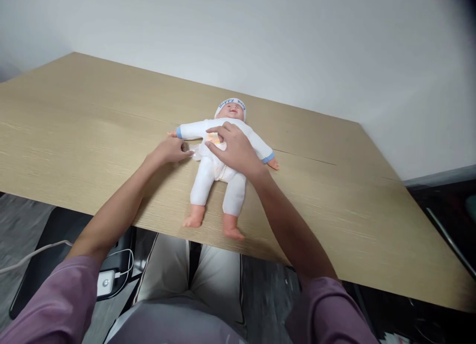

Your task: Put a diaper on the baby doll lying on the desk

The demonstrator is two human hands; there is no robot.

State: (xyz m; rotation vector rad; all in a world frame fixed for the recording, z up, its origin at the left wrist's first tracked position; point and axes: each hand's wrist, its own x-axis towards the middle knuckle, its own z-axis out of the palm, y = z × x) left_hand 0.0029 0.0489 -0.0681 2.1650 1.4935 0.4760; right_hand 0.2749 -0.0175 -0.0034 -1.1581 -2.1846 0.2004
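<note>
A baby doll point(204, 178) lies on its back on the table, feet toward me, in a white outfit with blue cuffs and a lettered white cap point(232, 104). Around its hips is a white diaper point(223, 172) with an orange and yellow print at the waist. My left hand point(171, 150) is at the doll's side on the picture's left, thumb and fingers closed on the diaper's thin, whitish side flap point(195, 151). Over the doll's belly rests my right hand point(238, 148), thumb and fingers apart beside the printed waistband. It covers part of the diaper and the outfit.
The wooden table point(316, 200) reaches back to a pale wall point(260, 41). Below its front edge, a black chair seat point(48, 264) carries a small white device point(106, 283) with a cable. Dark items stand at the right, beyond the table's edge.
</note>
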